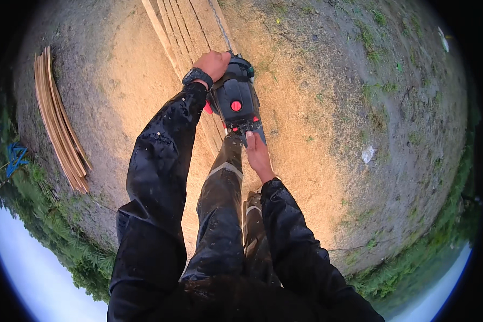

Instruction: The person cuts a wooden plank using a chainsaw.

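A black chainsaw with red parts (233,94) is held in front of my legs, its bar and chain (220,24) pointing away from me along a sawn timber (196,24). My left hand (213,65), with a black watch on the wrist, is closed round the front handle. At the back of the saw my right hand (258,155) grips the rear handle, its thumb on top; the fingers beneath are hidden. Long lengthwise cuts run side by side in the timber. The tip of the bar lies beyond the upper edge of the view.
Sawdust (300,102) covers the ground around the timber. At the left lies a stack of long thin boards (59,121). A blue object (16,159) sits by the greenery at far left. A whitish lump (368,154) rests on the dirt at right.
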